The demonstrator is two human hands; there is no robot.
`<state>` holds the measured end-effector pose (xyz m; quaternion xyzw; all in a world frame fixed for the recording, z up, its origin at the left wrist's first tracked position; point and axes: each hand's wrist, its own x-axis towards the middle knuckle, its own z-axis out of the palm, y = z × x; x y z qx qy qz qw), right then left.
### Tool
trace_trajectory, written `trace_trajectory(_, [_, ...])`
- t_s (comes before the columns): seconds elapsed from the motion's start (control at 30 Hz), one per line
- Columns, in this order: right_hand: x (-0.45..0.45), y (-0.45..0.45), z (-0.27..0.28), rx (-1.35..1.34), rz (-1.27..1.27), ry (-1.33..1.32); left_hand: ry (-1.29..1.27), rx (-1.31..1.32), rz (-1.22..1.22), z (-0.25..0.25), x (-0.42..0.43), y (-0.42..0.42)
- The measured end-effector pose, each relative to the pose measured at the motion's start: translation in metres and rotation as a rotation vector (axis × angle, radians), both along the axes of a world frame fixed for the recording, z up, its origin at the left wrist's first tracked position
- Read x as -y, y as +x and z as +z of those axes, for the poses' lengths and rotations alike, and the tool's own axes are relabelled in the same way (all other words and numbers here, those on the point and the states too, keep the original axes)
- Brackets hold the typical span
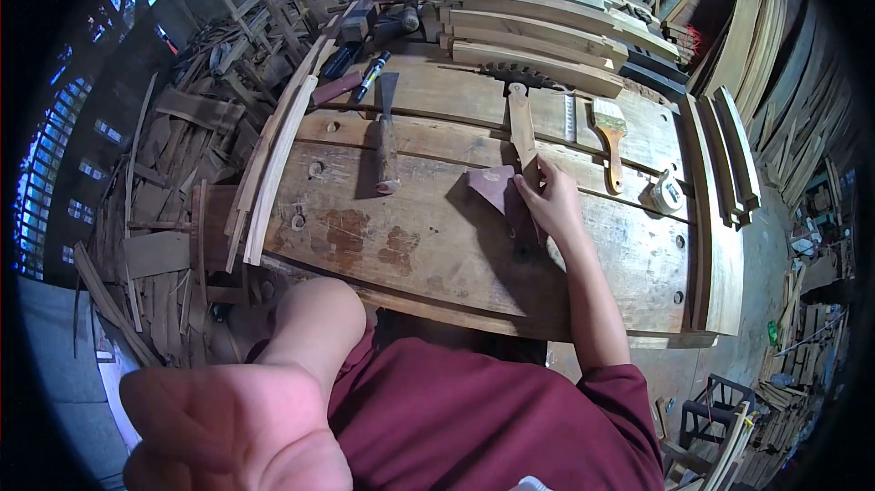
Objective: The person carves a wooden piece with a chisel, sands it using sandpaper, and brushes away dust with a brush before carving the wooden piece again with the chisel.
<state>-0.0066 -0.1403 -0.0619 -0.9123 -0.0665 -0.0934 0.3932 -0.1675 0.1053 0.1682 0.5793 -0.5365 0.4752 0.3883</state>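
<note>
My right hand (556, 204) is over the bench, thumb and fingers closed around the lower end of a narrow wooden strip (520, 122) with a rounded, holed top. A creased piece of brownish sandpaper (492, 187) lies against that hand's thumb side, partly lifted off the wood. My left hand (237, 427) is raised close to the camera at the lower left, palm showing; its fingers are hidden or cut off by the frame. Left of the strip lies a chisel (386, 136) with a worn wooden handle. To the right are a paintbrush (611, 140) and a white tape measure (667, 193).
The slatted wooden workbench (437, 254) has round holes. Several long boards (538, 31) are stacked at its back, with a toothed dark blade (524, 76) before them. Thin slats (283, 168) line the left edge; thicker pieces (725, 263) line the right. A marker (372, 75) lies upper left.
</note>
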Motion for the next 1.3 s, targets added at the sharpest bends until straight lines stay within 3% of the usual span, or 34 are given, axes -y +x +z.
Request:
trace_trajectory(0.17, [0.001, 0.001, -0.001, -0.009, -0.001, -0.001, -0.078, 0.173, -0.049, -0.004, 0.011, 0.013])
trace_trajectory(0.3, [-0.001, -0.001, 0.002, 0.036, 0.006, 0.007, 0.038, 0.045, -0.07, 0.001, 0.005, 0.008])
trace_trajectory(0.4, [-0.002, -0.002, 0.004, 0.016, 0.003, 0.021, -0.078, 0.112, -0.118, -0.007, 0.017, 0.009])
trace_trajectory(0.47, [-0.002, -0.002, 0.005, 0.013, 0.005, 0.015, -0.575, 0.339, 0.108, -0.015, 0.026, 0.003])
trace_trajectory(0.57, [0.001, 0.0, 0.001, 0.018, 0.012, -0.025, -0.64, 0.399, 0.115, -0.013, 0.029, 0.004])
trace_trajectory(0.6, [0.0, 0.001, 0.002, 0.027, 0.02, -0.058, -0.642, 0.398, 0.118, -0.011, 0.03, 0.009])
trace_trajectory(0.67, [-0.001, -0.001, 0.003, 0.04, 0.007, -0.06, -0.308, 0.324, -0.227, -0.006, 0.031, 0.02])
trace_trajectory(0.8, [-0.002, -0.003, 0.006, 0.041, -0.017, -0.081, -0.294, 0.335, -0.181, -0.005, 0.023, 0.011])
trace_trajectory(0.87, [-0.001, -0.003, 0.007, 0.014, -0.008, -0.068, -0.238, 0.216, 0.107, -0.007, 0.019, -0.003])
trace_trajectory(0.97, [-0.002, -0.002, 0.007, -0.005, -0.001, -0.057, -0.335, 0.25, 0.285, -0.011, 0.027, -0.005])
trace_trajectory(1.07, [-0.002, -0.003, 0.004, 0.013, 0.005, -0.03, -0.313, 0.31, 0.091, -0.011, 0.028, 0.001])
trace_trajectory(1.3, [-0.005, -0.003, -0.002, 0.119, -0.042, -0.009, -0.333, 0.252, 0.099, -0.016, 0.03, 0.0])
